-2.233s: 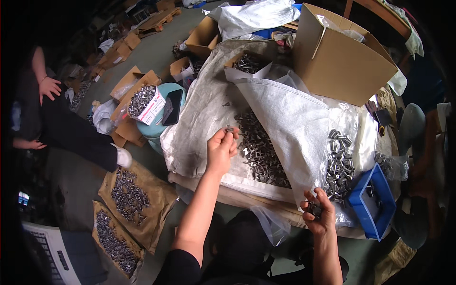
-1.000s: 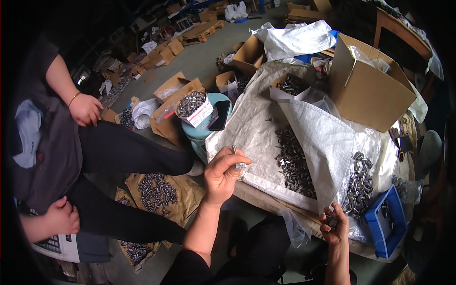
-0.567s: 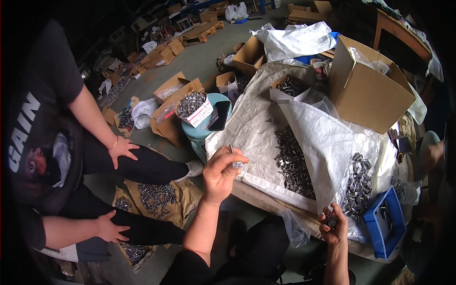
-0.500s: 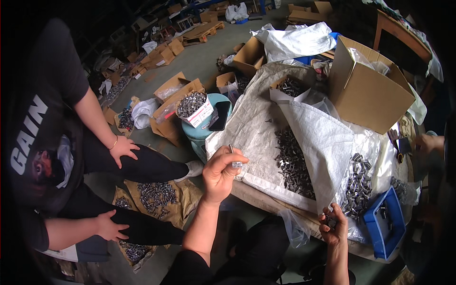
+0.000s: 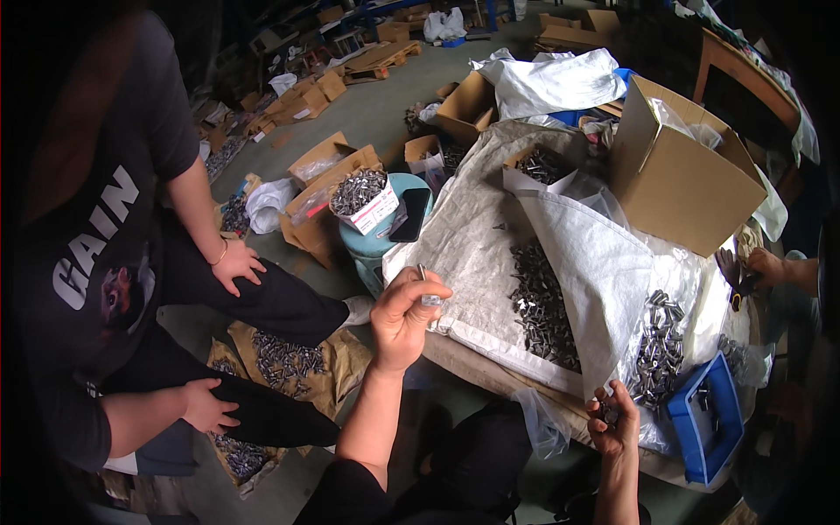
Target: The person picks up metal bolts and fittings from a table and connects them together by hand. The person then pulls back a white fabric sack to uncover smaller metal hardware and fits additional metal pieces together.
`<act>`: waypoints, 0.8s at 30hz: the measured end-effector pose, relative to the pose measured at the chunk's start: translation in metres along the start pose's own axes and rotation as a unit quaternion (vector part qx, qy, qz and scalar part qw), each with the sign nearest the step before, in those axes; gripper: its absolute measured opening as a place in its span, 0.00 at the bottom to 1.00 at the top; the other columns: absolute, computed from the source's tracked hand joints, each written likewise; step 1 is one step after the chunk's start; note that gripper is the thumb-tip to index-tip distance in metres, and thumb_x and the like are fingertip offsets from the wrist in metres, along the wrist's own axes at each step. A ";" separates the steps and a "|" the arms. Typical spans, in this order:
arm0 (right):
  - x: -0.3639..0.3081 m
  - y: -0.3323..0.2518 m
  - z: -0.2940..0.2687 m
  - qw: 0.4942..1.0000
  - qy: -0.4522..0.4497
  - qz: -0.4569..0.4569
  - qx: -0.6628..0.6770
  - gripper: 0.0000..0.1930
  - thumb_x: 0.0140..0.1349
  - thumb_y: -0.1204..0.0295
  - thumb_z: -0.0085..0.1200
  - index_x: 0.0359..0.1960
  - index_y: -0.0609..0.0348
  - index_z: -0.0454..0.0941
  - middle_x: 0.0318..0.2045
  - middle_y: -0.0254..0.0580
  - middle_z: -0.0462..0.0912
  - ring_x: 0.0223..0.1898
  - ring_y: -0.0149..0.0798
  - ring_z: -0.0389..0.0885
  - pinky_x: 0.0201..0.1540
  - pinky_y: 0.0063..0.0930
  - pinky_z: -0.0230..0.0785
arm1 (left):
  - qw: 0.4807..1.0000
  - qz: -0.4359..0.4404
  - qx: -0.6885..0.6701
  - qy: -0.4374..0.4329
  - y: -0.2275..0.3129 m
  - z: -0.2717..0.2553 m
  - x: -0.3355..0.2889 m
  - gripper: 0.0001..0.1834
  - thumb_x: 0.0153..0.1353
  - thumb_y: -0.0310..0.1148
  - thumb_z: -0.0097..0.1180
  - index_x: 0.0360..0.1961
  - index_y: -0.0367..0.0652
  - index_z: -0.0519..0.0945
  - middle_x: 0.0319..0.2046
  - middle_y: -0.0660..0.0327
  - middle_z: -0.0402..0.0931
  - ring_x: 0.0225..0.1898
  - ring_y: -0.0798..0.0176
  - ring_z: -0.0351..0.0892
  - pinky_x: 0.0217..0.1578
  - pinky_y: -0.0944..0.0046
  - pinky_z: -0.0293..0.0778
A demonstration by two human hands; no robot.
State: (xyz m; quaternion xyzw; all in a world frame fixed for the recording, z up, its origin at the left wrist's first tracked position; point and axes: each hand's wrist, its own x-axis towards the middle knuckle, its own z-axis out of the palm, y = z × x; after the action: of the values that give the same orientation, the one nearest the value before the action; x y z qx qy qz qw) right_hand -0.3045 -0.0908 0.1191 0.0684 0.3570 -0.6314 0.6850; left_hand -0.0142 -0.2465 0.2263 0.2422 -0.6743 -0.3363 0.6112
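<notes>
Pinching a small metal part [image 5: 429, 297] between thumb and fingertips, the person's left hand [image 5: 401, 317] is raised over the near edge of a white woven sack [image 5: 472, 236] spread on a low table. The right hand [image 5: 612, 422], lower at the table's front edge, is curled shut around several more of the same small metal pieces. Most of the work seems left to do: a dark heap of loose parts [image 5: 541, 304] lies unsorted across the sack, with a second heap [image 5: 658, 348] beside a blue plastic bin [image 5: 704, 418] that looks to hold only a few. A large cardboard box [image 5: 678, 179] stands at the table's far side. On the floor to the left, a seated co-worker rests a hand on a knee [image 5: 234, 264], among open cartons and a small box brimming with parts [image 5: 360, 194] set on a pale blue stool.
</notes>
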 end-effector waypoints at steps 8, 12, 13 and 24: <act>-0.001 0.000 0.002 1.000 0.001 -0.003 -0.006 0.07 0.54 0.65 0.50 0.34 0.47 0.69 0.27 0.35 0.74 0.24 0.38 0.74 0.10 0.16 0.58 | 1.000 0.009 0.026 0.010 0.002 -0.001 0.001 0.05 0.53 0.26 0.51 0.30 0.36 0.76 0.23 0.64 0.67 0.23 0.72 0.63 0.28 0.75 0.63; -0.001 0.001 0.003 1.000 -0.002 -0.005 -0.006 0.07 0.54 0.65 0.50 0.34 0.47 0.69 0.27 0.35 0.74 0.24 0.37 0.74 0.10 0.15 0.58 | 0.999 0.016 0.040 0.015 0.002 -0.002 0.001 0.05 0.52 0.25 0.52 0.30 0.35 0.76 0.20 0.64 0.66 0.25 0.69 0.64 0.33 0.72 0.64; -0.001 0.002 0.004 1.000 -0.003 -0.004 -0.006 0.07 0.54 0.65 0.50 0.34 0.47 0.69 0.27 0.35 0.74 0.24 0.37 0.74 0.10 0.15 0.58 | 0.999 0.016 0.041 0.015 0.003 -0.002 0.001 0.05 0.52 0.25 0.52 0.30 0.35 0.76 0.20 0.64 0.66 0.25 0.69 0.64 0.33 0.72 0.64; -0.001 0.003 0.004 1.000 -0.012 0.003 -0.003 0.07 0.54 0.66 0.50 0.34 0.48 0.70 0.27 0.36 0.73 0.24 0.38 0.73 0.10 0.15 0.58 | 0.999 0.026 0.040 0.013 0.000 -0.004 0.002 0.06 0.53 0.28 0.52 0.30 0.35 0.76 0.21 0.64 0.66 0.24 0.70 0.64 0.30 0.73 0.63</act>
State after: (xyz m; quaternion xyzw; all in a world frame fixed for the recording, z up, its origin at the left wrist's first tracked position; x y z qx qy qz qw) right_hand -0.3000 -0.0920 0.1219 0.0602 0.3503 -0.6290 0.6914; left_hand -0.0102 -0.2486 0.2273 0.2532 -0.6855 -0.2893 0.6183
